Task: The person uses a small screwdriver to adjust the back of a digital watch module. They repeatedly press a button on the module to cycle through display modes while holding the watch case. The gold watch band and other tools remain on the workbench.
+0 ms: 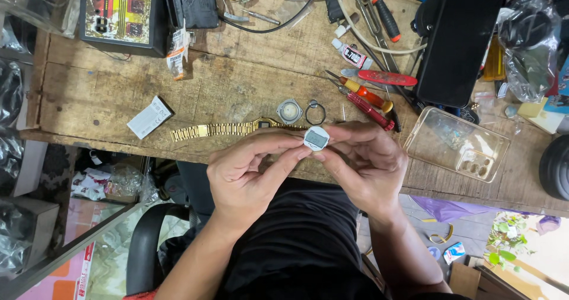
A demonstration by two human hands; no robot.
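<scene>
Both my hands pinch a small round white watch module [316,139] with a grey display, held just above the bench's front edge. My left hand [252,172] grips its left side with thumb and forefinger. My right hand [367,163] grips its right side. Just behind my hands a gold watch bracelet with its case [228,129] lies flat on the wooden bench [237,80]. Beyond that lie a round metal case back [290,110] and a thin black gasket ring [315,112].
Red and orange screwdrivers [370,101] lie to the right of the ring. A clear phone case [456,144] sits at right, a black phone [459,39] behind it. A small white battery [150,117] lies at left. A circuit-board device [121,12] stands at back left.
</scene>
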